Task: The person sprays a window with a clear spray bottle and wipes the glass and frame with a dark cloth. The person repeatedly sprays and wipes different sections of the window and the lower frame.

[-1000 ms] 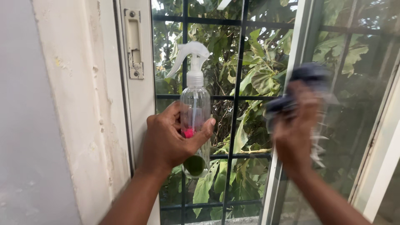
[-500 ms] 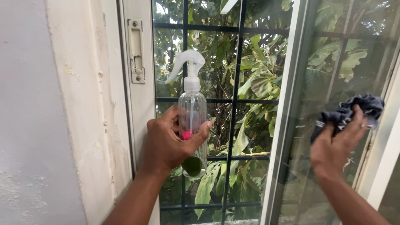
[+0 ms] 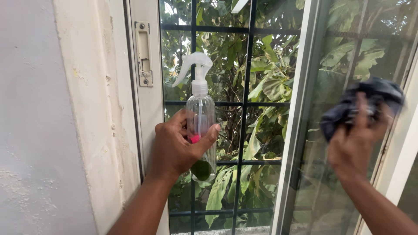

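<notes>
A worn, stained white wall (image 3: 65, 130) stands left, beside a white window frame (image 3: 146, 109) with a metal latch plate (image 3: 143, 54). Dark grille bars (image 3: 246, 104) cross daylit green leaves (image 3: 265, 74).

Spray bottle (image 3: 200, 117): clear plastic, white trigger head pointing left, upright, held around its lower body before the window bars; a pink bit shows inside, something dark green at the bottom; cloth (image 3: 359, 105): dark blue-grey, bunched, blurred, pressed flat against the glass pane at right.
</notes>
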